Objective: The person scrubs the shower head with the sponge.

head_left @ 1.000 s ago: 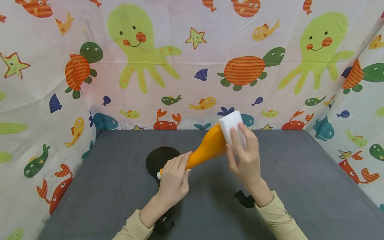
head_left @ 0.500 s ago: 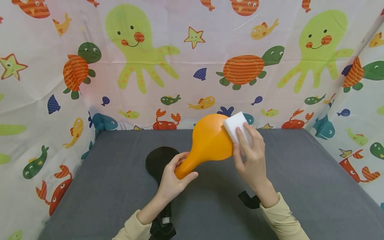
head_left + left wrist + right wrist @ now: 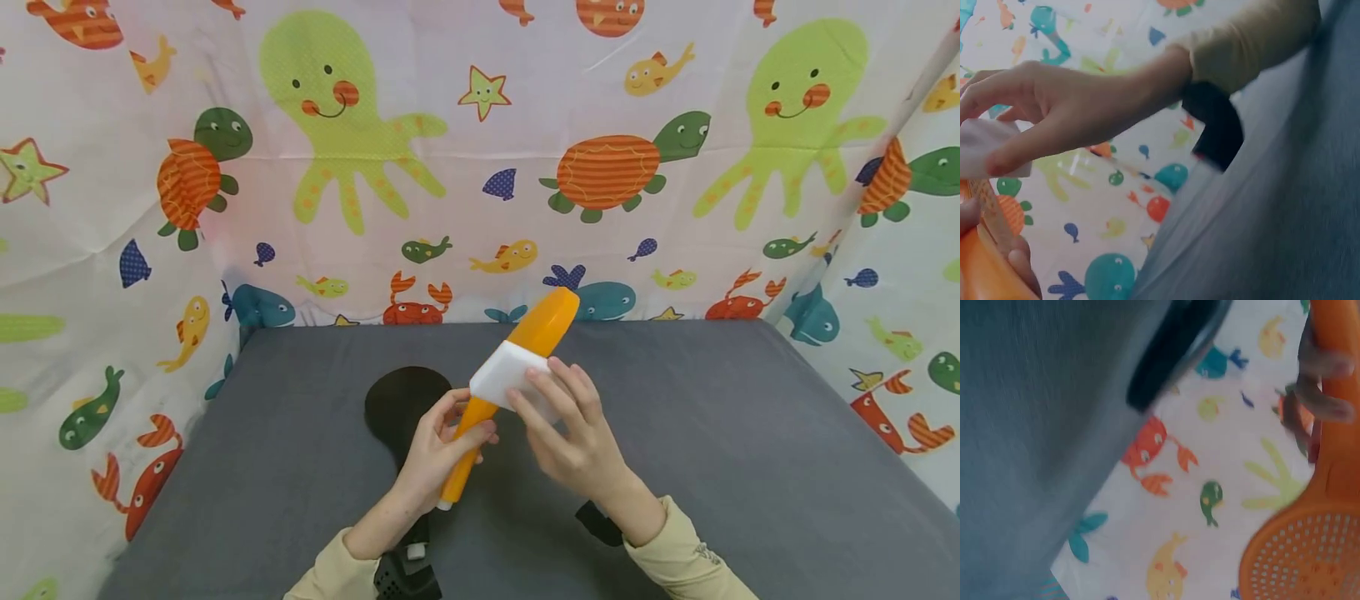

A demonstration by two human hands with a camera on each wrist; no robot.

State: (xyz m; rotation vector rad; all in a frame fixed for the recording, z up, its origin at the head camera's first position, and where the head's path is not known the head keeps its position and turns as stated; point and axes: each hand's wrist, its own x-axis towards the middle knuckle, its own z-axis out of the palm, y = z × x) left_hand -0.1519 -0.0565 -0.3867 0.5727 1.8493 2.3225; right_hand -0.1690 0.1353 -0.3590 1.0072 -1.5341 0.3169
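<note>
My left hand (image 3: 442, 446) grips an orange skimmer (image 3: 543, 321) by its handle, held up over the table with the head tilted up to the right and seen nearly edge-on in the head view. The right wrist view shows the small holes of the skimmer's head (image 3: 1307, 556) and left-hand fingers around the handle. A white sponge block (image 3: 510, 375) lies across the skimmer's neck, pinched by my right hand (image 3: 573, 425). In the left wrist view the sponge (image 3: 988, 147) sits between thumb and fingers of the right hand (image 3: 1060, 103), just above the orange skimmer (image 3: 985, 269).
A black round-headed utensil (image 3: 405, 404) lies on the grey table (image 3: 300, 467), left of the hands, its handle partly behind the left forearm. Black wrist straps (image 3: 600, 523) hang at both wrists. A sea-animal print curtain (image 3: 450, 183) encloses the back and sides.
The skimmer has turned from edge-on to showing its broad back, then edge-on again, tilted more upright. The sponge has moved from the head's far rim down and left to the neck.
</note>
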